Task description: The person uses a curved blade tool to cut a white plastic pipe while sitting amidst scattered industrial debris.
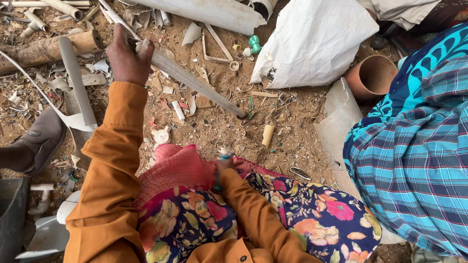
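Observation:
My left hand (127, 57), in an orange sleeve, reaches forward and is shut on the upper end of a long flat grey bar (195, 83). The bar slants down to the right, and its tip (240, 114) rests on the dirt among plastic scraps. My right hand (223, 165) lies close to my lap on pink cloth (173, 168), fingers curled, with a teal bangle at the wrist. A small whitish piece (225, 151) shows at its fingertips; whether the hand grips it is unclear. A short cream tube piece (267, 135) lies on the ground right of the bar's tip.
A second person in blue checked cloth (414, 160) sits at the right. A white sack (312, 44), a brown pipe socket (373, 75), green fittings (254, 43), a wooden log (46, 48), a grey pipe (73, 78) and someone's grey shoe (41, 139) surround the littered dirt.

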